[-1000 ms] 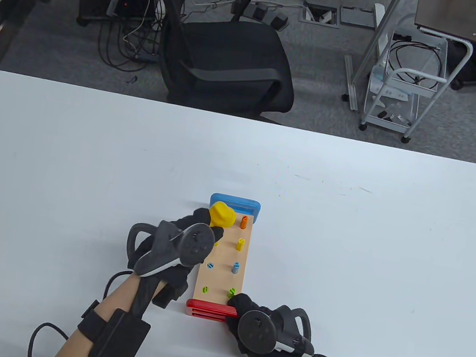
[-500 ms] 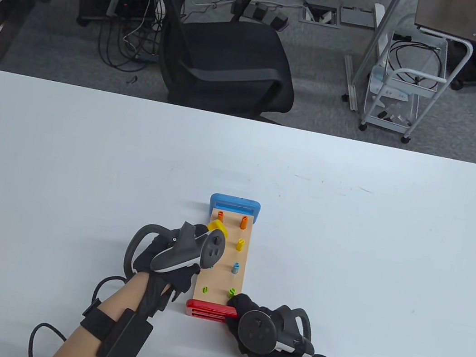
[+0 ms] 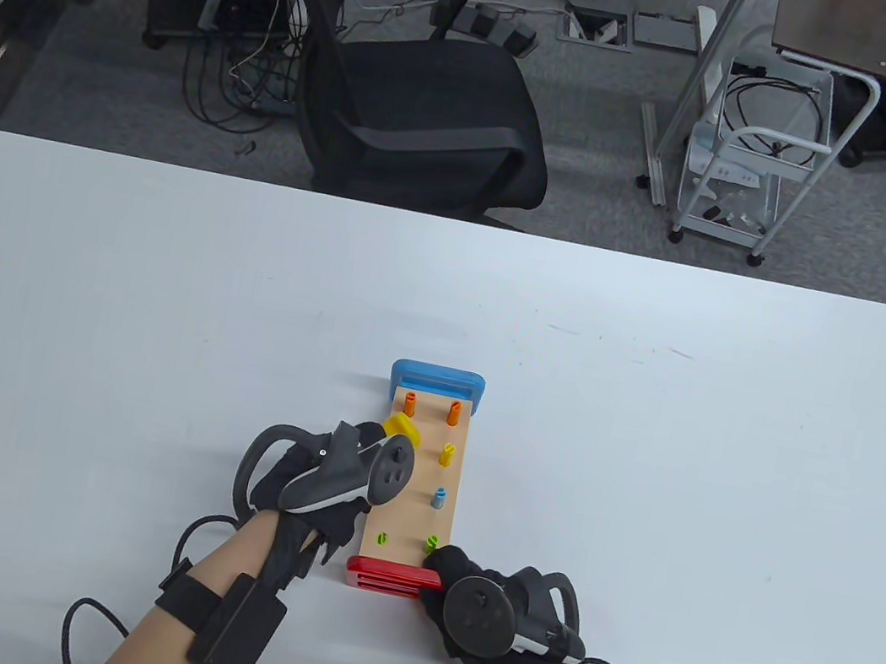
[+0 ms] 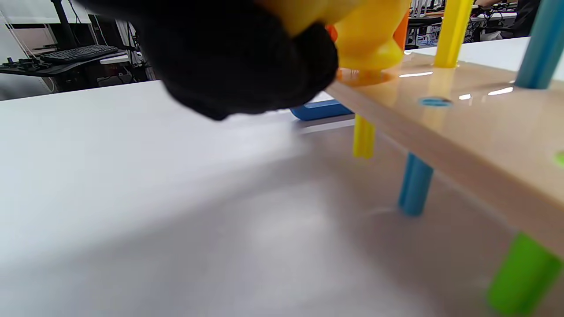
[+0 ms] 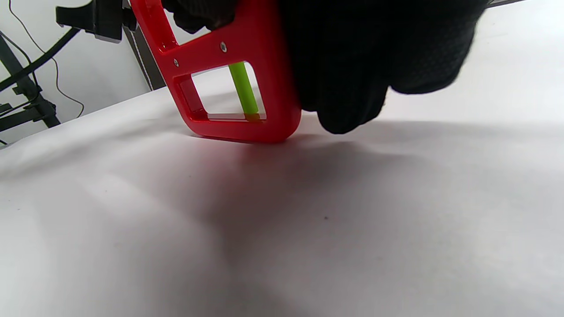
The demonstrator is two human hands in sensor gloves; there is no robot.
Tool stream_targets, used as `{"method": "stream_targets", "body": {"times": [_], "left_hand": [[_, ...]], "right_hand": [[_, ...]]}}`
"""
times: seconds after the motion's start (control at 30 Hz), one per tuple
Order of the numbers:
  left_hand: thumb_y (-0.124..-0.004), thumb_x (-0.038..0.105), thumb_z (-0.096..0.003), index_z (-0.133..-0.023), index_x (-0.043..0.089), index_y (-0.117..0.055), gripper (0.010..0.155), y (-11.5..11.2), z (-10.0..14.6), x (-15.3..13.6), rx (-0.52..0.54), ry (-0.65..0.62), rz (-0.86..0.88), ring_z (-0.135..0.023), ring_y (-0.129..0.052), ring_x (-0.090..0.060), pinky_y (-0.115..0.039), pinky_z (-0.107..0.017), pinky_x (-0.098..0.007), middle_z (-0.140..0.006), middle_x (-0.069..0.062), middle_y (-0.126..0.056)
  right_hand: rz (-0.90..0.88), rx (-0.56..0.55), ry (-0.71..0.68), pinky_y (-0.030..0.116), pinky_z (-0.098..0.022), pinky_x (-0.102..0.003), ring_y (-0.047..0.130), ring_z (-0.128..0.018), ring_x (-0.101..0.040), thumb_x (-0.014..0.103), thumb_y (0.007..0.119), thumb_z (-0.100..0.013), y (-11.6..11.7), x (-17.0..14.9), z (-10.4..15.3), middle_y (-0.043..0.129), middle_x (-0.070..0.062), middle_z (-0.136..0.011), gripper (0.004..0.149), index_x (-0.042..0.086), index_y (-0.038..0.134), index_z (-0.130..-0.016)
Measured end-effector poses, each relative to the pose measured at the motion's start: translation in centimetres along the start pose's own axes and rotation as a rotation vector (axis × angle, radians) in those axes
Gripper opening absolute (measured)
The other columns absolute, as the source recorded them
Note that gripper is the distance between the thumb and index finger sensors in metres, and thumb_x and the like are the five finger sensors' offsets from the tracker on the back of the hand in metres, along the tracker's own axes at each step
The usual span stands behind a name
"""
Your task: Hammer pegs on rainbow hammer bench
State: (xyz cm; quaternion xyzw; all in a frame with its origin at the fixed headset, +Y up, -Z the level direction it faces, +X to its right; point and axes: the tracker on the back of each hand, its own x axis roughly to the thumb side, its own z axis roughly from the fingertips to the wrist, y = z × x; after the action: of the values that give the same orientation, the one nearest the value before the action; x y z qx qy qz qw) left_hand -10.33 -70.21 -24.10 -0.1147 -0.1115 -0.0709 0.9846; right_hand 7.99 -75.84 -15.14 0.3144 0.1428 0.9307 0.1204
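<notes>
On the white table (image 3: 160, 282) I see the bench (image 3: 416, 507) lying lengthwise away from me, blue end (image 3: 439, 378) far, red end (image 3: 391, 576) near. My left hand (image 3: 336, 476) grips the yellow hammer (image 3: 402, 428), whose head sits down on the board at the yellow peg in the left row; the left wrist view shows that head touching the wood. My right hand (image 3: 483, 613) holds the red end at its right corner, fingers (image 5: 352, 66) clenched around the frame. Orange pegs (image 3: 452, 413) stand up beside the blue end; a green peg (image 5: 244, 90) shows through the red frame.
</notes>
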Motion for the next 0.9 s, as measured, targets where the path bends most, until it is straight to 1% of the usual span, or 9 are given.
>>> {"method": "stream_targets", "body": {"times": [0.23,0.27,0.33,0.37,0.4,0.43,0.47,0.57,0.9], "left_hand": [[-0.052,0.054,-0.0566,-0.101,0.006,-0.065,0.067,2.6,1.3,-0.5,0.238,-0.012,0.239,-0.032,-0.106,-0.027,-0.090,-0.023,-0.034,-0.067,-0.009,-0.100],[-0.054,0.053,-0.0565,-0.099,0.004,-0.068,0.067,1.8,0.8,-0.2,0.214,-0.013,0.192,-0.027,-0.106,-0.027,-0.089,-0.019,-0.034,-0.063,-0.010,-0.102],[-0.045,0.056,-0.0572,-0.099,0.008,-0.061,0.066,-1.5,-1.0,0.9,-0.218,0.008,-0.135,-0.029,-0.107,-0.017,-0.092,-0.021,-0.026,-0.067,0.000,-0.099],[-0.040,0.058,-0.0568,-0.101,0.011,-0.054,0.065,-0.6,-0.1,0.6,-0.113,0.028,-0.163,-0.036,-0.106,-0.013,-0.092,-0.027,-0.024,-0.073,0.005,-0.094],[-0.051,0.056,-0.0558,-0.095,0.007,-0.069,0.065,-0.6,-0.1,0.5,0.103,-0.023,-0.039,-0.022,-0.106,-0.019,-0.091,-0.016,-0.027,-0.060,-0.002,-0.103],[-0.056,0.053,-0.0553,-0.092,0.003,-0.075,0.065,-0.9,-0.5,0.4,0.070,-0.031,0.006,-0.017,-0.107,-0.024,-0.091,-0.011,-0.031,-0.055,-0.008,-0.106],[-0.049,0.055,-0.0565,-0.097,0.007,-0.065,0.065,-0.8,-0.4,0.2,-0.098,0.015,-0.032,-0.026,-0.106,-0.021,-0.090,-0.018,-0.029,-0.063,-0.004,-0.101],[-0.051,0.055,-0.0561,-0.095,0.006,-0.068,0.065,-1.3,-0.3,0.1,0.013,-0.016,0.003,-0.024,-0.106,-0.022,-0.090,-0.017,-0.030,-0.061,-0.005,-0.102],[-0.058,0.057,-0.0569,-0.098,0.009,-0.068,0.064,0.0,0.1,-1.1,0.029,0.005,0.111,-0.036,-0.109,-0.022,-0.094,-0.025,-0.030,-0.066,-0.004,-0.101]], "right_hand": [[0.002,-0.002,0.001,0.071,-0.059,-0.061,0.087,-0.077,-0.043,0.034,0.049,-0.063,0.0,0.0,0.0,0.076,-0.027,-0.099,0.052,0.001,0.036,-0.101],[0.001,-0.001,0.002,0.072,-0.059,-0.061,0.087,-0.077,-0.043,0.034,0.049,-0.063,0.0,0.0,0.0,0.076,-0.027,-0.099,0.052,0.001,0.036,-0.101],[0.001,-0.001,0.001,0.071,-0.059,-0.061,0.087,-0.077,-0.043,0.034,0.049,-0.063,0.0,0.0,0.0,0.076,-0.027,-0.099,0.052,0.001,0.036,-0.101],[0.001,0.001,0.001,0.071,-0.059,-0.061,0.087,-0.077,-0.043,0.034,0.049,-0.063,0.0,0.0,0.0,0.076,-0.027,-0.099,0.052,0.001,0.036,-0.101],[0.002,0.001,0.001,0.071,-0.059,-0.061,0.087,-0.077,-0.043,0.034,0.049,-0.063,0.1,0.0,0.0,0.076,-0.027,-0.099,0.052,0.001,0.036,-0.101],[0.001,0.000,0.000,0.071,-0.059,-0.061,0.087,-0.077,-0.043,0.034,0.049,-0.063,0.1,0.0,0.0,0.076,-0.027,-0.099,0.052,0.001,0.036,-0.101],[0.001,-0.001,0.000,0.071,-0.059,-0.061,0.087,-0.076,-0.043,0.034,0.049,-0.063,0.1,0.0,0.0,0.076,-0.027,-0.099,0.052,0.001,0.037,-0.101],[0.006,-0.002,0.003,0.072,-0.059,-0.061,0.087,-0.077,-0.043,0.034,0.049,-0.063,0.1,0.0,0.0,0.076,-0.027,-0.099,0.052,0.001,0.036,-0.101],[0.000,-0.002,0.001,0.071,-0.059,-0.061,0.087,-0.077,-0.043,0.034,0.049,-0.063,0.1,0.0,0.0,0.076,-0.027,-0.099,0.052,0.001,0.036,-0.101]]}}
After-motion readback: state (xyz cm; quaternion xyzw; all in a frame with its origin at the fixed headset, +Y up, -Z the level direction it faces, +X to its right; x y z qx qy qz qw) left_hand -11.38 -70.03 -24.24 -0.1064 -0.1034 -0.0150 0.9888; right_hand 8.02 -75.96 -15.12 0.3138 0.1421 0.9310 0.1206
